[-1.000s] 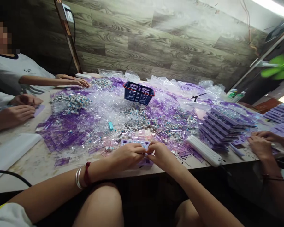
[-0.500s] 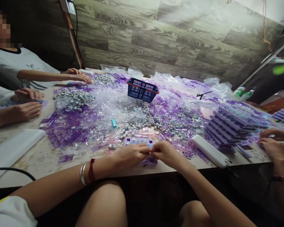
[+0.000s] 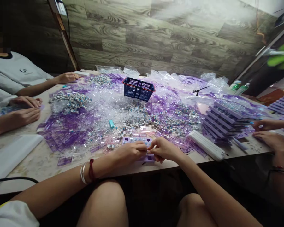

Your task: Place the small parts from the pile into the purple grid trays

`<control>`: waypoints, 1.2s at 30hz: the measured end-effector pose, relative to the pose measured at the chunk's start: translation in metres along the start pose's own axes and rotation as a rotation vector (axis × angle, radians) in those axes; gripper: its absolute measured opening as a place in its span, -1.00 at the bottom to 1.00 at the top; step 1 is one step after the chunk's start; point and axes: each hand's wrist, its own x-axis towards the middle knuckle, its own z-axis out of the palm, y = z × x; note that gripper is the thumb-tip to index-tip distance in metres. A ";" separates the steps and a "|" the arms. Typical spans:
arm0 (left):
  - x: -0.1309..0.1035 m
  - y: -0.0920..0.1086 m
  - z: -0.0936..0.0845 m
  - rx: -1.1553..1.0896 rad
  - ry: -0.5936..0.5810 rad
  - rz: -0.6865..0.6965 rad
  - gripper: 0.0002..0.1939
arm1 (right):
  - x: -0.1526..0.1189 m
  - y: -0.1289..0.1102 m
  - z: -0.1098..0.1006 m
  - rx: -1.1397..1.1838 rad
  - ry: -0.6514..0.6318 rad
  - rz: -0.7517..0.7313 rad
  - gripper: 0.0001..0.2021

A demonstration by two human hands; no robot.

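Note:
Over a light purple plastic tray [image 3: 137,139] at the table's front edge, both my hands meet with fingertips pinched together. My left hand [image 3: 132,151] comes in from the left and rests on the tray, its fingers closed. From the right, my right hand [image 3: 162,149] pinches thumb and forefinger beside the left fingertips. A tiny pale piece seems to show between them, too small to name. The tray has dark square holes and small clear and blue parts in it. Just behind it lie loose small white-and-blue parts [image 3: 137,116] and clear purple plastic pieces [image 3: 68,135].
A dark blue basket [image 3: 138,90] stands amid the heap. On the right are a stack of purple trays [image 3: 223,123] and a white power strip [image 3: 205,145]. A small turquoise block [image 3: 111,124] lies left of centre. Co-workers' hands [image 3: 26,110] work at left, another person's hands [image 3: 269,135] at right.
The whole view has shifted slightly. My right hand's lower fingers have spread a little below the pinch. The far-left co-worker's hands have drawn back toward the table's edge.

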 end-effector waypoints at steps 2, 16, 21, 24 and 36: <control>-0.001 0.000 -0.002 -0.051 -0.020 0.018 -0.78 | 0.001 0.000 0.000 -0.015 0.003 -0.014 -0.90; -0.001 0.002 0.006 0.261 0.056 0.140 -0.79 | -0.004 0.013 0.011 -0.181 0.215 -0.173 -0.87; -0.001 -0.007 0.001 0.065 0.249 0.084 -0.79 | 0.003 0.012 -0.002 -0.269 0.485 -0.268 -0.83; 0.000 -0.014 0.000 0.071 0.369 0.013 -0.81 | 0.021 0.017 -0.014 -0.419 0.806 -0.279 -0.82; -0.045 -0.099 -0.031 0.160 0.578 -0.736 -0.75 | 0.084 0.018 -0.008 -0.735 0.902 -0.118 -0.74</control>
